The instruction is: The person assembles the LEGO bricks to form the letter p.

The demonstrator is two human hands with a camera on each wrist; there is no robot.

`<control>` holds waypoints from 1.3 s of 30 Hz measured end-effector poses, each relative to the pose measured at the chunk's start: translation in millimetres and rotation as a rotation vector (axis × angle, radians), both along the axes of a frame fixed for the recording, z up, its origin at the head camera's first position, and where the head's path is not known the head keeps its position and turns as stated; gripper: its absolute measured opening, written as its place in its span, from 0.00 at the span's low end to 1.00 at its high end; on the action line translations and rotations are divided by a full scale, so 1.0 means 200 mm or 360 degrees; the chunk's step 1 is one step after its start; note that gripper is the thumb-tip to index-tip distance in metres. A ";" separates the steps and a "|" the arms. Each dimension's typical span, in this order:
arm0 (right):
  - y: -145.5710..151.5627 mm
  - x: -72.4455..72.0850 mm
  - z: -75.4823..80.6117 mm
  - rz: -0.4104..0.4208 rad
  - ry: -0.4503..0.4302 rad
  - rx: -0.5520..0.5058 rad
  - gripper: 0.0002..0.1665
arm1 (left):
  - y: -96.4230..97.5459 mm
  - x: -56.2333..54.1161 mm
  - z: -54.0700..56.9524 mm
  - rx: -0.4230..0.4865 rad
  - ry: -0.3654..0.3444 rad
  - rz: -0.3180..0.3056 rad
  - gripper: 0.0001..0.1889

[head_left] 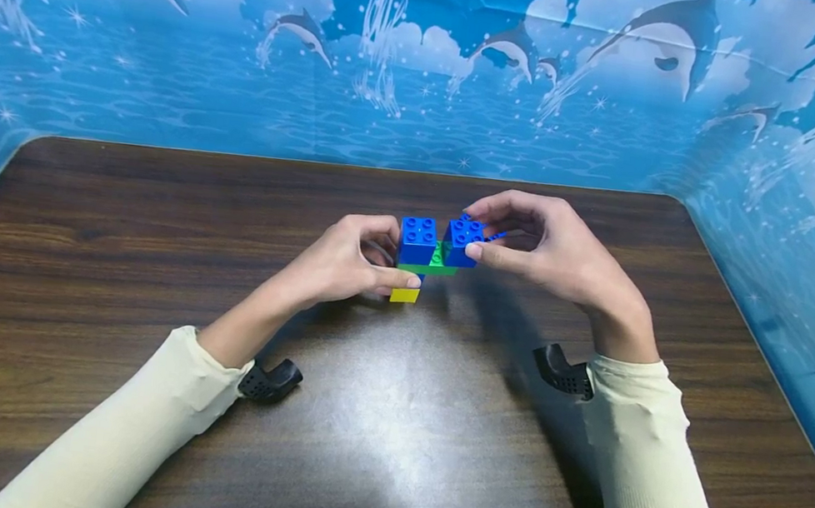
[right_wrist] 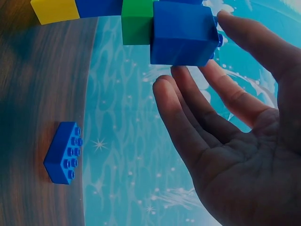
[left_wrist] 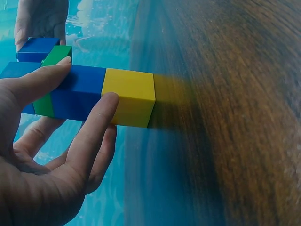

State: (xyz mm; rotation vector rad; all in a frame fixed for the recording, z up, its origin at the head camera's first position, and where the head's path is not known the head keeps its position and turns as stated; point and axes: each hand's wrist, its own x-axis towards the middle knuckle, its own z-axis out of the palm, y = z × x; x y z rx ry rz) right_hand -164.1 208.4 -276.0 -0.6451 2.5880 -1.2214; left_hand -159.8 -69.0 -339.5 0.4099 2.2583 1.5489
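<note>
A toy building-brick stack stands on the table, with a yellow brick lowest, a blue brick on it and a longer green brick across the top. One blue brick sits on the green brick's left end, and another blue brick is at its right end, a gap between them. My left hand grips the stack from the left, thumb along the front. With thumb in front and fingers behind, my right hand pinches the right blue brick.
Behind the right fingers, a loose blue brick with two rows of studs lies on the dark wooden table. A blue dolphin-print sheet rises along the table's back and right edges. Black wrist mounts stick out from both sleeves.
</note>
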 end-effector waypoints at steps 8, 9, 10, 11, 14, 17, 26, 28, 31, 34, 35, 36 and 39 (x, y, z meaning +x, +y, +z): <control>0.03 -0.01 0.01 -0.0104 0.0009 0.0012 0.19 | 0.00 0.00 0.00 -0.0001 -0.0006 0.0005 0.17; 0.04 -0.02 0.01 -0.0122 0.0003 0.0015 0.20 | 0.00 0.00 0.00 -0.0005 -0.0003 0.0004 0.17; 0.05 -0.02 0.02 -0.0138 0.0000 0.0013 0.20 | 0.00 0.00 0.00 -0.0006 -0.0003 0.0005 0.17; 0.05 -0.02 0.02 -0.0151 -0.0008 0.0003 0.21 | 0.00 0.00 0.00 -0.0010 0.0001 0.0006 0.17; 0.08 -0.03 0.02 -0.0195 -0.0033 -0.0040 0.23 | 0.00 0.00 0.00 -0.0020 0.0009 0.0008 0.17; 0.11 -0.05 0.00 -0.0244 -0.0072 -0.0077 0.24 | -0.01 0.00 0.00 -0.0024 0.0015 0.0006 0.17; 0.13 -0.13 -0.11 -0.0396 -0.0143 -0.0153 0.21 | -0.01 0.00 -0.01 -0.0014 0.0003 0.0005 0.17; 0.14 -0.14 -0.13 -0.0417 -0.0151 -0.0152 0.20 | -0.01 0.00 -0.01 -0.0018 0.0003 0.0005 0.17; 0.15 -0.15 -0.16 -0.0439 -0.0176 -0.0157 0.20 | -0.01 0.00 -0.01 -0.0027 0.0004 0.0005 0.17; 0.16 -0.16 -0.19 -0.0450 -0.0208 -0.0148 0.21 | 0.00 0.00 0.00 -0.0026 0.0009 0.0003 0.17; 0.16 -0.17 -0.20 -0.0443 -0.0222 -0.0143 0.22 | 0.00 0.00 0.00 -0.0023 0.0010 0.0003 0.17; 0.16 -0.17 -0.21 -0.0439 -0.0234 -0.0124 0.23 | 0.00 0.00 0.00 -0.0017 0.0011 0.0001 0.17; 0.18 -0.20 -0.24 -0.0411 -0.0282 -0.0051 0.25 | 0.00 0.00 0.00 -0.0006 0.0013 -0.0002 0.17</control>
